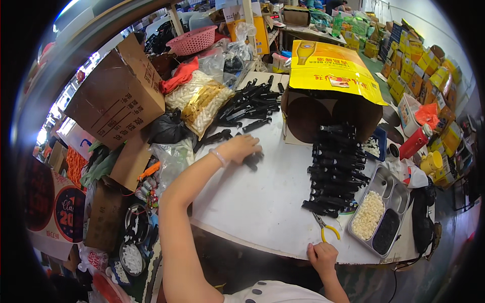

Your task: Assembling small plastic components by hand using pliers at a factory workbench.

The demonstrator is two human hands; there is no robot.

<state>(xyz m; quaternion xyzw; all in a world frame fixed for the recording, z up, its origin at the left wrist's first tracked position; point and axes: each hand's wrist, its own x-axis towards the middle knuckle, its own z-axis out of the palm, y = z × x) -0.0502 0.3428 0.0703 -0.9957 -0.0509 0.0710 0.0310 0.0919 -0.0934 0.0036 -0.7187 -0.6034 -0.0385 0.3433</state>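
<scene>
My left hand (239, 149) reaches over the middle of the white table, fingers curled down on blurred black plastic parts (252, 160) of elongated shape. Beyond it spreads a loose pile of similar black parts (250, 103). At the table's front edge my right hand (323, 255) is closed, and its fingers hide whatever may be inside. Just past that hand lie pliers with yellow handles (331, 233). A stacked row of black parts (336, 169) stands to the right, in front of an open yellow carton (336, 65).
A metal compartment tray (399, 194) with cream and black small pieces sits at the right. Near it are a blue bin (380, 144) and a red can (415, 141). A bag of white pieces (199, 101) and a cardboard box (116, 91) crowd the left.
</scene>
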